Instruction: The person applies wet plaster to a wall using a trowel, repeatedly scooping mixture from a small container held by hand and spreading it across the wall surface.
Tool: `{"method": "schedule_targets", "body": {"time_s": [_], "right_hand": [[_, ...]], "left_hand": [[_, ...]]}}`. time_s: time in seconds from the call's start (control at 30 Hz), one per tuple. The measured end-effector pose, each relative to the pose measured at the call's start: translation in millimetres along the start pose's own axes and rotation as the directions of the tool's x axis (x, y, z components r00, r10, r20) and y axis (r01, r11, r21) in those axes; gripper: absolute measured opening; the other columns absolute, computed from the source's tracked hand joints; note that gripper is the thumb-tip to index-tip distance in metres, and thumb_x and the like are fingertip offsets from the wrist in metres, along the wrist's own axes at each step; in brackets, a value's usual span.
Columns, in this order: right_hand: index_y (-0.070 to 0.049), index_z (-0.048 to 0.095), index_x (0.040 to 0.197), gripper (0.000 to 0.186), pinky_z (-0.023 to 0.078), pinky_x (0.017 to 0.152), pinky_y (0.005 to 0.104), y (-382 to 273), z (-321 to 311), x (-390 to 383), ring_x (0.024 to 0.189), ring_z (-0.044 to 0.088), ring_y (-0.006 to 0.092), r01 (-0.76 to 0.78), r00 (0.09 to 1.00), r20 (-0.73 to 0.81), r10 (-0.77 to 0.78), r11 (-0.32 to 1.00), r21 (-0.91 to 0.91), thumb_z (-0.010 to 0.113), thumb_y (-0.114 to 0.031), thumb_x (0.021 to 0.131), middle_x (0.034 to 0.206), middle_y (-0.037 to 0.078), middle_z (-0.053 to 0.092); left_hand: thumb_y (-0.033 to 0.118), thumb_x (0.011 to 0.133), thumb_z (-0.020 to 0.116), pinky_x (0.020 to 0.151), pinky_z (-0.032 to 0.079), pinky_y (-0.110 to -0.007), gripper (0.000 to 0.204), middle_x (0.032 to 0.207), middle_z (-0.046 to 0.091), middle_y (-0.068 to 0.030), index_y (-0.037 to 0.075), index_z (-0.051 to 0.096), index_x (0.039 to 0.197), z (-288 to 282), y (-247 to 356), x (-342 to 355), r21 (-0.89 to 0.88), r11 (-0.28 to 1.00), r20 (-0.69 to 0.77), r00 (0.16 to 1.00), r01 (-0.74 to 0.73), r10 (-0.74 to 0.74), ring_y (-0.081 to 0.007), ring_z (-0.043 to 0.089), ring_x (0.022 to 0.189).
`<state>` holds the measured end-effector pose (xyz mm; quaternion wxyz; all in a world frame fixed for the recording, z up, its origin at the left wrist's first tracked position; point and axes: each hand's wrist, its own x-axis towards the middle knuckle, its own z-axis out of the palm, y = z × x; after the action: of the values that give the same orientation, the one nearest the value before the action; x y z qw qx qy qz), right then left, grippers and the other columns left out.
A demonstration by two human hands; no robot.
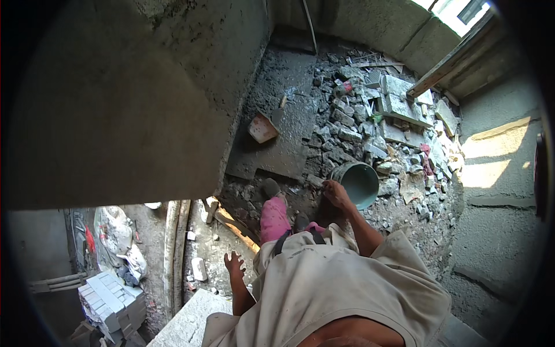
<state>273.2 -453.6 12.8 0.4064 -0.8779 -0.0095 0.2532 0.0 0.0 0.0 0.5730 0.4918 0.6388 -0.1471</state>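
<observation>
My right hand is closed at the near left side of a grey-green bucket, apparently on its rim or handle; the fingers are partly hidden. The bucket tilts, and its mouth faces me, with no contents visible inside. Out to the left, my left hand hangs with its fingers apart and nothing in it, near a wooden beam. Beyond my feet, a reddish square tub rests tipped on a wet grey board. Beside the tub lies a trowel-like tool.
Broken rubble and pale blocks cover the floor ahead and right. A slanting timber leans there. A large rough wall fills the left. Lower left are stacked blocks, white sacks and long poles.
</observation>
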Motion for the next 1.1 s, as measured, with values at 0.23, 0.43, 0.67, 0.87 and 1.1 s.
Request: {"method": "schedule_targets", "body": {"time_s": [0.23, 0.43, 0.67, 0.87, 1.1], "right_hand": [[-0.008, 0.062, 0.117, 0.038, 0.049, 0.083, 0.047, 31.8, -42.4, 107.9, 0.096, 0.062, 0.0416, -0.081, 0.974, -0.22, 0.054, 0.99, -0.113, 0.058, -0.01, 0.079, 0.101, 0.022, 0.063], [-0.011, 0.064, 0.112, 0.034, 0.048, 0.079, 0.0472, 53.2, -51.8, 139.8, 0.094, 0.061, 0.0389, -0.23, 0.949, -0.262, 0.173, 0.951, -0.205, 0.056, -0.008, 0.079, 0.095, 0.018, 0.062], [-0.014, 0.065, 0.109, 0.03, 0.049, 0.081, 0.0433, 108.8, -53.1, 310.6, 0.099, 0.061, 0.0317, -0.201, 0.978, -0.161, 0.131, 0.792, -0.577, 0.054, -0.006, 0.083, 0.101, 0.013, 0.062], [-0.022, 0.064, 0.114, 0.029, 0.047, 0.08, 0.0397, 191.8, -6.6, 568.2, 0.104, 0.055, 0.0255, 0.151, 0.974, 0.026, -0.226, 0.558, -0.816, 0.051, -0.015, 0.089, 0.106, 0.008, 0.056], [-0.032, 0.057, 0.126, 0.04, 0.045, 0.075, 0.0353, 212.5, 78.9, 829.2, 0.108, 0.05, 0.0224, 0.316, 0.801, 0.099, -0.59, 0.277, -0.907, 0.053, -0.016, 0.09, 0.118, 0.005, 0.048]], "left_hand": [[0.041, 0.093, 0.058, 0.084, 0.043, -0.055, 0.06, 0.133, 0.053, -0.0096, 0.025, 0.032, 0.144, 70.2, 144.5, 89.1, -0.17, 0.976, 0.031, 0.989, -0.135, 0.142, -0.0311, 0.056, 0.11], [0.037, 0.094, 0.06, 0.058, 0.045, -0.024, 0.038, 0.103, 0.062, 0.0025, 0.016, 0.055, 0.125, 220.0, 328.0, 121.4, 0.186, 0.897, 0.299, 0.892, -0.402, 0.338, -0.0094, 0.061, 0.082], [0.043, 0.095, 0.059, 0.073, 0.047, -0.03, 0.051, 0.106, 0.064, 0.0001, 0.013, 0.05, 0.134, 410.2, 439.1, 188.0, 0.113, 0.845, 0.389, 0.805, -0.523, 0.447, -0.0123, 0.06, 0.091], [0.039, 0.095, 0.06, 0.085, 0.049, -0.037, 0.059, 0.114, 0.063, -0.0134, 0.006, 0.044, 0.141, 566.6, 456.9, 326.9, 0.089, 0.584, 0.484, 0.548, -0.807, 0.683, -0.023, 0.061, 0.096], [0.031, 0.09, 0.065, 0.093, 0.047, -0.047, 0.071, 0.129, 0.056, -0.0275, 0.011, 0.029, 0.149, 690.0, 459.2, 437.8, 0.466, 0.093, 0.632, 0.405, -0.88, 0.661, -0.0437, 0.056, 0.117]]}}
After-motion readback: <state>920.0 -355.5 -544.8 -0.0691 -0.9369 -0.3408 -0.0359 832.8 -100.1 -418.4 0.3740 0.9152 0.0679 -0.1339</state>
